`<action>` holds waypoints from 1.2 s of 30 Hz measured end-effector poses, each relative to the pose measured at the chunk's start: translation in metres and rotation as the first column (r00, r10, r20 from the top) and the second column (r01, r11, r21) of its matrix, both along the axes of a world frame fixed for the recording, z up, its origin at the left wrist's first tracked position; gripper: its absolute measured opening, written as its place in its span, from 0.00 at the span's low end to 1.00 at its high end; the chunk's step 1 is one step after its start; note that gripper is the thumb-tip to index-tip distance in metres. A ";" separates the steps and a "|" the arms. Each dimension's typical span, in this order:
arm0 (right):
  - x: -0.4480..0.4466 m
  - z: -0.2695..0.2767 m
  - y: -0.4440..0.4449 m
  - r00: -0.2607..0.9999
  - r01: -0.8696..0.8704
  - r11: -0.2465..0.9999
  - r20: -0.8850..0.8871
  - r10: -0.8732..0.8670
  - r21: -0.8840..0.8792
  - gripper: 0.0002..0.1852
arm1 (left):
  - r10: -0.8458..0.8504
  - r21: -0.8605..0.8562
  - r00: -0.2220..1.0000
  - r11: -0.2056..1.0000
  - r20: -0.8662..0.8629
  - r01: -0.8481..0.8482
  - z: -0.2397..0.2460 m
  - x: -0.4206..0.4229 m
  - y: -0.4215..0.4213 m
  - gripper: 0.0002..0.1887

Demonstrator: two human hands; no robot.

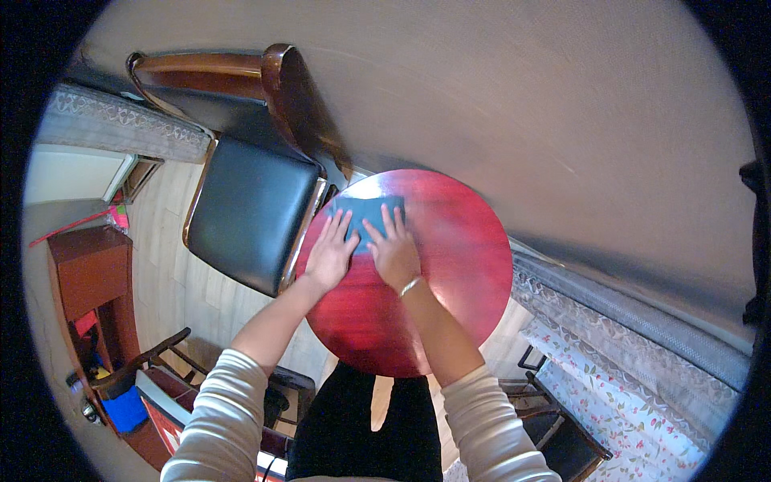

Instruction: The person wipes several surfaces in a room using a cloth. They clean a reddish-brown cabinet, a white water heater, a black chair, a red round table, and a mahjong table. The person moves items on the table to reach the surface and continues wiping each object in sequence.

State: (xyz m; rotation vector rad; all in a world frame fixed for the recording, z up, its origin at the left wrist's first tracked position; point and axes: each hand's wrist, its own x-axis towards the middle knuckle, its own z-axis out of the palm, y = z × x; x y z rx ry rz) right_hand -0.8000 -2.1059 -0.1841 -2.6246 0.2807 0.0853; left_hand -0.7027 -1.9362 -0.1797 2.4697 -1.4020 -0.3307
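Note:
A round red wooden table point(458, 253) with a glossy top stands right in front of me. On its far left part lies a flat blue-grey cloth point(373, 208). My left hand point(330, 253) rests palm down at the cloth's left side, fingers spread. Beside it, my right hand point(394, 253) presses on the cloth's right part, fingers apart; a bracelet circles that wrist. Neither hand grips the cloth; both lie flat over it. The palms hide part of the cloth's near edge.
Close to the table's left stands a wooden chair with a black padded seat point(256, 211). A plain wall point(530, 108) rises behind the table. Floral fabric point(626, 385) and a dark chair point(548, 422) are at lower right. A brown cabinet point(93, 277) stands far left.

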 end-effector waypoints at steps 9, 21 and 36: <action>-0.077 0.018 0.034 0.957 -0.104 0.978 -0.287 0.048 -0.183 0.29 | -0.035 0.014 0.984 0.999 -0.173 0.038 0.004 -0.079 0.035 0.20; 0.027 -0.006 0.050 0.996 -0.085 0.992 -0.005 0.085 -0.094 0.28 | 0.305 -0.093 0.949 0.946 -0.077 -0.312 -0.013 -0.015 0.049 0.19; -0.111 0.006 -0.026 0.989 0.069 0.982 -0.119 -0.090 -0.175 0.28 | 0.004 -0.102 0.971 0.994 -0.238 -0.029 -0.005 -0.107 -0.029 0.22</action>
